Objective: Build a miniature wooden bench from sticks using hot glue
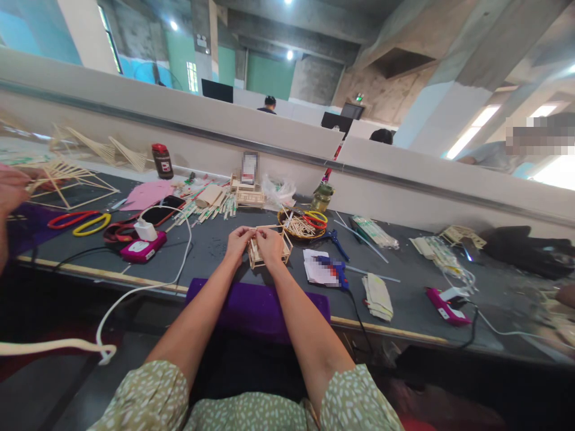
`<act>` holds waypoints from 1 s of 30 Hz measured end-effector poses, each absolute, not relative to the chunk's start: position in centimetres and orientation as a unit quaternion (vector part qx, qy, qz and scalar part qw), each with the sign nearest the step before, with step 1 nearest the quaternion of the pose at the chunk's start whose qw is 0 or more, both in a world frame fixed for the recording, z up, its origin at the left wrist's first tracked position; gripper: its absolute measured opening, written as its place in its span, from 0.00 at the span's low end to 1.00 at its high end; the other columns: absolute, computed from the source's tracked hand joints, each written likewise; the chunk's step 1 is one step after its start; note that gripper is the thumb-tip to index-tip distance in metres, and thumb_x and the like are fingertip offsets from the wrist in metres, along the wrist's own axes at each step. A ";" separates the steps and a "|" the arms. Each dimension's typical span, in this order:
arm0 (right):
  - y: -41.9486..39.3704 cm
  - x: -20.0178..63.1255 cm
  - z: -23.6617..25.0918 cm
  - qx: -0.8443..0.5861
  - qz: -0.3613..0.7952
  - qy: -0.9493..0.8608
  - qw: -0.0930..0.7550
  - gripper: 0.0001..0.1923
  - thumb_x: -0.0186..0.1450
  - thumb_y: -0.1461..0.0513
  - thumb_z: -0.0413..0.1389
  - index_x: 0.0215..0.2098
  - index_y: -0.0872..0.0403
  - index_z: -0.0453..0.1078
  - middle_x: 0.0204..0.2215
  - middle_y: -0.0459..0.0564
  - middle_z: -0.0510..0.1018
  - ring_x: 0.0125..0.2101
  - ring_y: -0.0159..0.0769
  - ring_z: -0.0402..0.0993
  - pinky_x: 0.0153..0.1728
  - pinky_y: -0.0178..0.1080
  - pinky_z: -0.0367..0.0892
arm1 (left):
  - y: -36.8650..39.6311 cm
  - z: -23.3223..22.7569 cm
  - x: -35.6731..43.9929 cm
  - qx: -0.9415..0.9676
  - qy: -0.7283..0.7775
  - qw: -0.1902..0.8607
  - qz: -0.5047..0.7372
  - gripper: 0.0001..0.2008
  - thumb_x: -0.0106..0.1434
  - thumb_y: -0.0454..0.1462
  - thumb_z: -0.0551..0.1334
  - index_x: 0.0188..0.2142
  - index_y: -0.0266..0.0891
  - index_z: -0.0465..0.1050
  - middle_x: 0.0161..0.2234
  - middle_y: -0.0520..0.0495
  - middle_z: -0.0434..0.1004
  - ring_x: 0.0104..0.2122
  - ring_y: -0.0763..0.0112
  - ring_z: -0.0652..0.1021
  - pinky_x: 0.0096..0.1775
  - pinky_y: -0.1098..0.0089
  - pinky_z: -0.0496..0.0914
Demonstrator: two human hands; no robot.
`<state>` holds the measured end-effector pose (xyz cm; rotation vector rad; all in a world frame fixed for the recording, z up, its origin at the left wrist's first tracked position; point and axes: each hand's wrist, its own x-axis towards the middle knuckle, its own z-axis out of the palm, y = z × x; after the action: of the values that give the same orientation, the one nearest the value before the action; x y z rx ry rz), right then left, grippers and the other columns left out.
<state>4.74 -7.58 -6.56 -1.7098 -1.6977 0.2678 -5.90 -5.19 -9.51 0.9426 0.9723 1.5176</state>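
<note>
Both my hands meet over a small wooden stick model (284, 252) standing on the dark table (404, 299). My left hand (238, 241) pinches a thin stick at the model's top left. My right hand (270, 243) grips the model's frame from above and covers much of it. A round basket (287, 229) holding loose sticks and red and yellow scissors sits just behind the model. A blue glue gun (340, 272) lies on a folded paper to the right.
Pink power bank (142, 248) with white charger and cable, a phone (158, 214), and red and yellow scissors (79, 221) lie at left. A purple cushion (256, 308) pads the table edge. Another person's hand (11, 188) works on a stick frame far left. Grey partition behind.
</note>
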 end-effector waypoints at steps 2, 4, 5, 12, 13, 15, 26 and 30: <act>-7.6 4.8 -6.5 -0.659 0.100 -0.658 0.351 0.13 0.68 0.55 0.51 0.42 0.44 0.78 0.34 0.45 0.82 0.35 0.34 0.76 0.35 0.32 0.63 | -5.2 -9.5 -5.9 0.396 0.403 0.529 0.633 0.14 0.43 0.43 0.71 0.27 0.37 0.76 0.24 0.51 0.76 0.24 0.73 0.72 0.29 0.72 0.65; -7.7 4.8 -6.5 -0.659 0.096 -0.659 0.350 0.13 0.68 0.55 0.51 0.43 0.43 0.78 0.35 0.45 0.83 0.35 0.35 0.76 0.35 0.33 0.63 | -5.3 -9.4 -6.0 0.398 0.399 0.533 0.631 0.15 0.43 0.44 0.71 0.27 0.37 0.75 0.24 0.51 0.76 0.24 0.72 0.73 0.30 0.72 0.65; -7.7 4.8 -6.4 -0.658 0.093 -0.660 0.350 0.13 0.68 0.55 0.51 0.44 0.43 0.78 0.35 0.45 0.83 0.36 0.35 0.77 0.35 0.33 0.63 | -5.4 -9.4 -6.0 0.398 0.398 0.535 0.630 0.16 0.43 0.44 0.71 0.28 0.37 0.75 0.25 0.50 0.76 0.24 0.72 0.73 0.30 0.72 0.65; -8.3 4.9 -5.4 -0.650 0.077 -0.669 0.351 0.13 0.68 0.56 0.52 0.44 0.44 0.78 0.38 0.46 0.83 0.39 0.36 0.78 0.37 0.33 0.64 | -5.3 -8.3 -6.3 0.398 0.388 0.523 0.646 0.22 0.41 0.41 0.73 0.36 0.38 0.75 0.34 0.48 0.78 0.33 0.70 0.76 0.37 0.70 0.68; -8.4 5.0 -5.2 -0.647 0.074 -0.672 0.353 0.13 0.68 0.56 0.52 0.44 0.44 0.78 0.38 0.45 0.83 0.39 0.36 0.78 0.38 0.33 0.64 | -5.3 -8.1 -6.5 0.399 0.387 0.517 0.651 0.23 0.39 0.40 0.74 0.37 0.39 0.75 0.36 0.47 0.78 0.37 0.69 0.76 0.40 0.69 0.68; -8.9 5.2 -4.7 -0.634 0.066 -0.681 0.361 0.12 0.68 0.56 0.52 0.43 0.44 0.78 0.38 0.45 0.83 0.40 0.36 0.78 0.38 0.33 0.64 | -5.5 -7.3 -7.0 0.403 0.386 0.506 0.658 0.25 0.37 0.37 0.75 0.37 0.39 0.75 0.41 0.46 0.77 0.44 0.66 0.75 0.46 0.68 0.66; -13.3 5.5 -3.6 -0.527 0.082 -0.707 0.465 0.14 0.69 0.55 0.50 0.45 0.43 0.77 0.39 0.42 0.82 0.37 0.34 0.78 0.40 0.32 0.66 | -9.7 -2.1 -7.8 0.512 0.388 0.480 0.597 0.14 0.44 0.41 0.74 0.30 0.38 0.79 0.28 0.48 0.76 0.29 0.68 0.73 0.34 0.69 0.66; -13.4 6.0 -3.4 -0.510 0.121 -0.694 0.494 0.14 0.68 0.54 0.51 0.43 0.45 0.77 0.35 0.42 0.82 0.32 0.32 0.76 0.36 0.31 0.67 | -10.1 -2.3 -7.0 0.455 0.365 0.567 0.582 0.17 0.42 0.43 0.75 0.30 0.38 0.78 0.26 0.49 0.76 0.25 0.72 0.72 0.30 0.69 0.66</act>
<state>5.97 -13.42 -3.36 -1.2374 -1.6823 0.2924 -7.03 -10.08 -2.32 1.0698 0.8566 1.3666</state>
